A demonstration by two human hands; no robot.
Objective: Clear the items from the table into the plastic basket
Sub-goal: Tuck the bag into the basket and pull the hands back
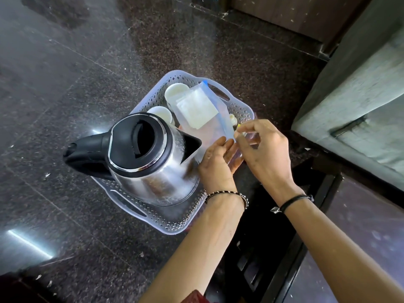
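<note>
In plastic basket [175,226]: kettle [153,171], two white cups [177,90] | across basket's right side: zip bag [209,125] | flat against bag's near end, fingers straight: left hand [215,160] | pinching bag's corner (fingertips curled): right hand [265,149]

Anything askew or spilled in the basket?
No spill or damage visible. Only the clear zip bag is askew: it leans tilted over the cups beside the kettle, left hand touching its lower end.

Silver-and-black kettle [148,158], white perforated basket [242,110], speckled dark floor [196,40]
</note>
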